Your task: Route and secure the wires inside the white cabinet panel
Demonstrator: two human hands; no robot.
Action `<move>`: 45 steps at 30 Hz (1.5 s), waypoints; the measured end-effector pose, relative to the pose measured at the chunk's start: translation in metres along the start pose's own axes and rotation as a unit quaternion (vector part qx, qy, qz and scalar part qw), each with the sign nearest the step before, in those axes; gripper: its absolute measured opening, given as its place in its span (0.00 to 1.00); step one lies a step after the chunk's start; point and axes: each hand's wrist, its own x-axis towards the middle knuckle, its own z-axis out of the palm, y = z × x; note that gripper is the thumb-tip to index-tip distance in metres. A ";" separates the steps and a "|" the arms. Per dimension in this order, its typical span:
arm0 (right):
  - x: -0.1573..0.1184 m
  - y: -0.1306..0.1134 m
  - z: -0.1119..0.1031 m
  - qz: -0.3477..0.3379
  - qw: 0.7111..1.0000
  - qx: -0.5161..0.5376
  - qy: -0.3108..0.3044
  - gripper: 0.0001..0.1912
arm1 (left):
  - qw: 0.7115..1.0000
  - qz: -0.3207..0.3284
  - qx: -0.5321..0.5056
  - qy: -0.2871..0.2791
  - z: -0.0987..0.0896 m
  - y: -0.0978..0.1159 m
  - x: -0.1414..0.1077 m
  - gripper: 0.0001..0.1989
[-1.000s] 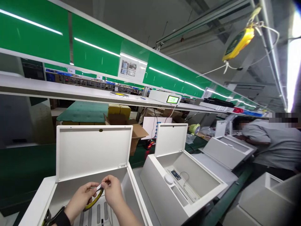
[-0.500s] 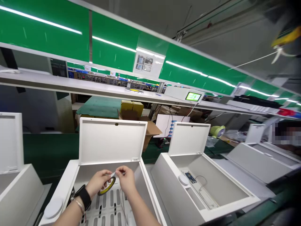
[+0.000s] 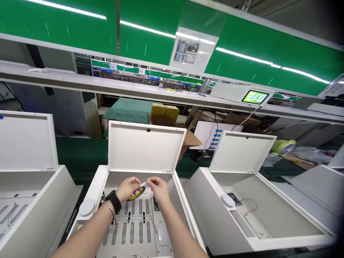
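Note:
My left hand (image 3: 130, 188) is closed on a thin roll of tape (image 3: 136, 194) with a yellow core and dark rim. Between both hands stretches a short pale strip of tape (image 3: 143, 184), its far end pinched by the fingers of my right hand (image 3: 159, 189). Both hands are over the open white box (image 3: 178, 200), whose lid (image 3: 146, 148) stands upright behind them. Inside, the slotted bottom plate (image 3: 126, 229) shows, along with a thin wire and a blue circuit board (image 3: 156, 204) partly covered by my right forearm.
Another open white box (image 3: 212, 215) stands to the right, with a circuit board and wire inside. A further one (image 3: 40, 200) is at the left. Behind, a shelf (image 3: 113, 87) carries a device with a lit screen (image 3: 254, 96); a green fan (image 3: 283, 147) sits at the right.
The view has turned rightward to leftward slightly and lower, so the boxes appear farther right and more of the left box shows. Both hands still hold the tape roll and strip.

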 end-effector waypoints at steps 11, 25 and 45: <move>-0.023 -0.019 0.004 -0.209 0.948 -0.238 -0.007 0.07 | 0.977 0.074 0.186 0.080 -0.002 -0.012 0.003 0.12; -0.032 -0.017 0.016 -0.223 0.877 -0.421 -0.065 0.07 | 0.939 0.131 0.307 0.081 0.005 -0.013 -0.004 0.13; -0.031 -0.008 0.018 -0.166 0.910 -0.373 -0.068 0.12 | 0.943 0.123 0.301 0.071 0.007 -0.014 -0.003 0.12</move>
